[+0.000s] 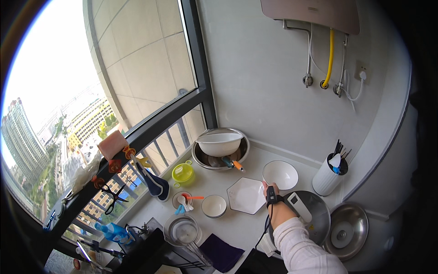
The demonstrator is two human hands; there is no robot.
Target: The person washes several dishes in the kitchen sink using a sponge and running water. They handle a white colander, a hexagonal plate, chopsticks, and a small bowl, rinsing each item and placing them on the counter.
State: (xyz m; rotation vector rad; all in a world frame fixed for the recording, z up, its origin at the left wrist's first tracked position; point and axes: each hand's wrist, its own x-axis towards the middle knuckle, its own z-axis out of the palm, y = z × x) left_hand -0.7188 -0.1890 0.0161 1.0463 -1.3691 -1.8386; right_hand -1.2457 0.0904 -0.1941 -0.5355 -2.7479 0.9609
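Observation:
My right hand (269, 189) reaches in from the lower right, a black strapped device on its wrist. Its fingers are at the right rim of a white hexagonal plate (244, 197) with a dark edge and seem to grip it; the wrist partly hides them. Just beyond the hand is a large white bowl (282, 174). A small white bowl (214, 205) stands left of the plate. Under my forearm is a round dark-lidded appliance (313, 212) with a white handle. My left hand is out of view.
A steel basin (244, 157) holding a white bowl (220, 145) sits in the corner. A white utensil holder (323, 181) stands right, near a steel lid (352, 236). Left are a green lidded bowl (183, 173), a clear pot (183, 230) and a dark cloth (222, 251).

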